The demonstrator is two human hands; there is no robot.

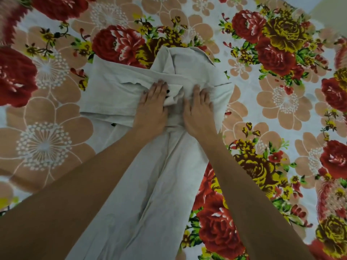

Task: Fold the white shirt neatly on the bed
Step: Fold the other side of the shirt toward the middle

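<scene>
The white shirt (pixel 112 94) lies on the flowered bed sheet (pixel 281 102), its collar at the far end and its body running down toward me between my arms. A sleeve is folded across the chest. My left hand (pixel 153 106) rests palm down on the folded sleeve at the shirt's middle, fingers together with a bunched bit of fabric beside the fingertips. My right hand (pixel 199 109) lies flat just to the right of it, pressing on the cloth. Both hands touch the shirt; neither visibly lifts it.
The bed sheet with large red, yellow and peach flowers fills the whole view around the shirt. A pale wall or floor strip (pixel 330 14) shows at the top right corner.
</scene>
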